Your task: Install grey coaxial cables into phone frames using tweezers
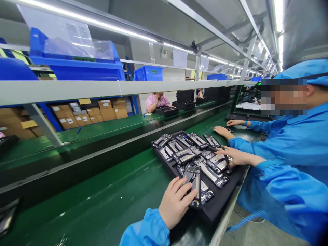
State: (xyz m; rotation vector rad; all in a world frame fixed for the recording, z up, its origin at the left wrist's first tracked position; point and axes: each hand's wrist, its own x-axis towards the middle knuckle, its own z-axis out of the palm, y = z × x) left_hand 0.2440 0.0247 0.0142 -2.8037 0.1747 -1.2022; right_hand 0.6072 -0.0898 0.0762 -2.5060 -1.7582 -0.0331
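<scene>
fingers (179,186) of left hand (174,205) closed round phone frame (195,181) | black tray (217,201) beneath | carton labels (69,120) unreadable

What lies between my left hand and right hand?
Head view: loose phone frames overlap on the black tray between the left hand, holding one frame, and the right hand.

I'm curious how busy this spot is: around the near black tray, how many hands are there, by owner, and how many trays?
Wearer's hands: 2, the left hand gripping a phone frame, and the right hand
Co-worker's hands: 2, near hand and far hand
Black tray: 1
Total: 5
</scene>
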